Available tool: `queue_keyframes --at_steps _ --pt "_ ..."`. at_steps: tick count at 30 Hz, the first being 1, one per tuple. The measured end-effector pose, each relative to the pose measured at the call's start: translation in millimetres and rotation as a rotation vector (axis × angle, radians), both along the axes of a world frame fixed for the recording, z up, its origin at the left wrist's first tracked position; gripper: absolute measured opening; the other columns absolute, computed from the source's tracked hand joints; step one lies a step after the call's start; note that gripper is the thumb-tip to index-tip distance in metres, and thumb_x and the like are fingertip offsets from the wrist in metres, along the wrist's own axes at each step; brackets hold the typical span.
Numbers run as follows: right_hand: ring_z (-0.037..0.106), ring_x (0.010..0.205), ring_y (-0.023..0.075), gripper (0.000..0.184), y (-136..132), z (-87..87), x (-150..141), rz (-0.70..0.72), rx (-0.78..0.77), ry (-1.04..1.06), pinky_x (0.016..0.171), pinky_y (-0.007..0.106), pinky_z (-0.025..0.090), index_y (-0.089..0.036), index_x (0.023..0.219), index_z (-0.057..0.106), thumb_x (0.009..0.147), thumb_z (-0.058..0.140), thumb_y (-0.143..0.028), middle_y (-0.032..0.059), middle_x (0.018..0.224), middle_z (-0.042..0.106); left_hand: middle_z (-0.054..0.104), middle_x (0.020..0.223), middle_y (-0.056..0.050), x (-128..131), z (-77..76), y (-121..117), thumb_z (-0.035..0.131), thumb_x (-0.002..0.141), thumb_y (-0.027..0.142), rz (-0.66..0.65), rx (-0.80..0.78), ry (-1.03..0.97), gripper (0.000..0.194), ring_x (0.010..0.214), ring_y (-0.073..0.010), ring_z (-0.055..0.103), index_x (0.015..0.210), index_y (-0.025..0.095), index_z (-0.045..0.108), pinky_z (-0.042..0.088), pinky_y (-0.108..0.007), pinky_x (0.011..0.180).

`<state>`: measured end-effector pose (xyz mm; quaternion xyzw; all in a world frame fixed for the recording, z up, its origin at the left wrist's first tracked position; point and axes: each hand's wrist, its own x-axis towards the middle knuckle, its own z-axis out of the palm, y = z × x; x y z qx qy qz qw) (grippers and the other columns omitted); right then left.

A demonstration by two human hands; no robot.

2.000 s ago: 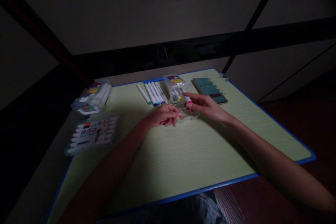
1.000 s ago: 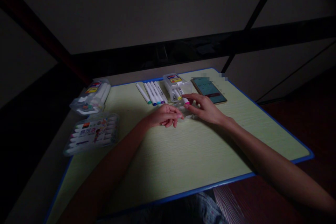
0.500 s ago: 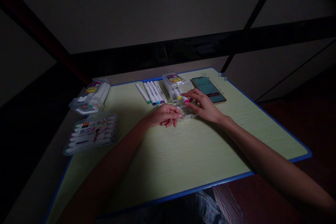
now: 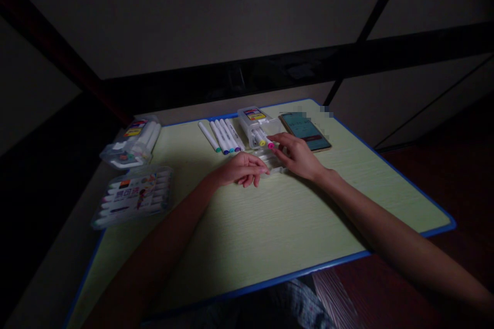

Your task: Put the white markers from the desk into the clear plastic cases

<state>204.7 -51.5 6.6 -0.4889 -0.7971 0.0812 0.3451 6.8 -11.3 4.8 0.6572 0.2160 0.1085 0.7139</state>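
My right hand has its thumb and index finger at the pink-tipped end of a white marker, which sticks out of a clear plastic marker case. A yellow-tipped marker lies beside it in the case's mouth. The case rests on its side, its clear lid folded down onto the table. My left hand hangs loosely curled by the lid, fingers a little apart, with nothing visible in it. Left of the case, several white markers with coloured ends lie in a row.
A phone lies right of the case. On the left stand a second clear marker case and a flat box of markers, both at the table's left edge. The pale green table has a blue rim, with a wall behind it.
The pink-tipped marker has slid slightly farther into the case, with my right fingers moving along at its end. My left hand has stayed almost still.
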Motion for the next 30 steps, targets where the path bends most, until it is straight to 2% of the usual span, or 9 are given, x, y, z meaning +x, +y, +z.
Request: queue_keyframes --at_steps 2,6,8,12,16,20,25,30 --pt "0.058 0.089 0.0224 0.034 -0.4 -0.5 -0.7 -0.013 -0.004 -0.008 0.080 0.035 0.045 -0.014 0.115 0.053 0.085 0.043 -0.025 0.0117 0.105 0.060 0.061 0.051 0.001 0.1 0.0 0.0 0.062 0.074 0.030 0.000 0.004 -0.011 0.025 0.030 -0.0011 0.042 0.084 0.007 0.061 0.023 -0.013 0.028" --pt "0.059 0.070 0.0186 0.036 -1.8 -0.7 -2.8 -0.064 -0.043 -0.011 0.070 0.033 0.047 -0.012 0.117 0.051 0.085 0.043 -0.026 0.0114 0.101 0.062 0.060 0.050 0.001 0.5 0.3 0.0 0.061 0.074 0.029 -0.001 0.006 -0.017 0.023 0.029 -0.0013 0.041 0.083 0.007 0.061 0.023 -0.013 0.028" --pt "0.059 0.070 0.0189 0.036 -2.3 -0.3 -3.5 -0.079 -0.043 -0.026 0.069 0.033 0.048 -0.012 0.117 0.052 0.085 0.043 -0.025 0.0117 0.101 0.062 0.060 0.050 0.001 0.6 0.1 0.1 0.060 0.075 0.028 -0.001 0.007 -0.013 0.023 0.030 -0.0014 0.042 0.083 0.007 0.060 0.023 -0.014 0.028" --pt "0.061 0.085 0.0227 0.036 -1.8 -0.2 -3.3 -0.082 -0.032 -0.059 0.077 0.036 0.048 -0.012 0.117 0.052 0.084 0.043 -0.023 0.0129 0.110 0.061 0.060 0.050 0.000 0.8 -0.7 0.3 0.060 0.074 0.028 -0.003 0.010 -0.024 0.022 0.030 -0.0014 0.043 0.082 0.008 0.060 0.023 -0.014 0.028" --pt "0.056 0.105 0.0248 0.040 -0.2 -1.3 -2.5 -0.076 -0.028 -0.109 0.089 0.038 0.045 -0.011 0.121 0.049 0.082 0.043 -0.017 0.0127 0.120 0.058 0.060 0.050 0.001 0.9 -0.1 -0.2 0.060 0.074 0.028 0.003 0.012 -0.013 0.021 0.030 -0.0010 0.042 0.082 0.008 0.060 0.023 -0.013 0.028" --pt "0.055 0.109 0.0240 0.043 0.5 -1.5 -2.5 -0.071 -0.025 -0.144 0.090 0.035 0.045 -0.010 0.123 0.047 0.081 0.042 -0.015 0.0120 0.124 0.055 0.060 0.050 0.001 0.9 0.0 -0.4 0.059 0.074 0.027 0.015 0.016 0.014 0.020 0.031 -0.0008 0.042 0.082 0.009 0.060 0.024 -0.013 0.029" --pt "0.063 0.084 0.0210 0.043 -0.6 -0.6 -3.4 -0.100 -0.039 -0.127 0.076 0.033 0.048 -0.010 0.122 0.047 0.080 0.044 -0.016 0.0128 0.112 0.061 0.061 0.050 0.001 0.3 -2.1 0.9 0.061 0.074 0.028 0.010 0.013 0.021 0.020 0.031 -0.0013 0.044 0.082 0.010 0.061 0.024 -0.013 0.029" --pt "0.062 0.068 0.0167 0.037 -1.6 -1.7 -4.0 -0.136 -0.034 -0.061 0.065 0.027 0.047 -0.010 0.114 0.055 0.079 0.044 -0.015 0.0097 0.093 0.067 0.060 0.050 0.001 -0.2 -3.4 0.9 0.060 0.074 0.029 0.011 0.013 -0.005 0.020 0.031 -0.0016 0.044 0.081 0.010 0.062 0.024 -0.013 0.029"
